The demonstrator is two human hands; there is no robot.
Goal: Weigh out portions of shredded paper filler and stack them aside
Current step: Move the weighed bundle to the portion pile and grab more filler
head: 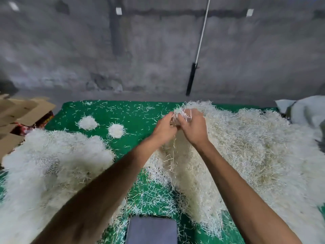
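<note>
- A person's two bare forearms reach forward from the bottom of the view over a desk covered in green cloth point(140, 118).
- The left hand point(164, 128) and the right hand point(192, 128) meet just above the far part of the desk, side by side and touching.
- Both hands hold one small tuft of white shredded paper filler point(179, 112) between them; the fingers point(187, 115) of the right hand are curled round the tuft, and the left hand's fingers pinch it from the other side. Loose strands stick up out of the grip and a few hang below the wrists.
- Directly under and to the right of the hands lies a large loose heap of cream shredded paper point(246, 147), spreading over the right half of the desk.
- A second broad white heap of shredded paper point(52, 164) covers the left side of the desk.
- Beyond that heap, two small round portions of shredded paper sit apart on the cloth: the farther left portion point(87, 122) and the nearer right portion point(116, 130).
- A flat dark grey rectangular platform point(152, 231) sits at the near edge, between the forearms, ringed by scattered strands.
- Brown cardboard boxes point(22, 110) stand at the far left; a grey concrete wall point(140, 50) rises behind.
</note>
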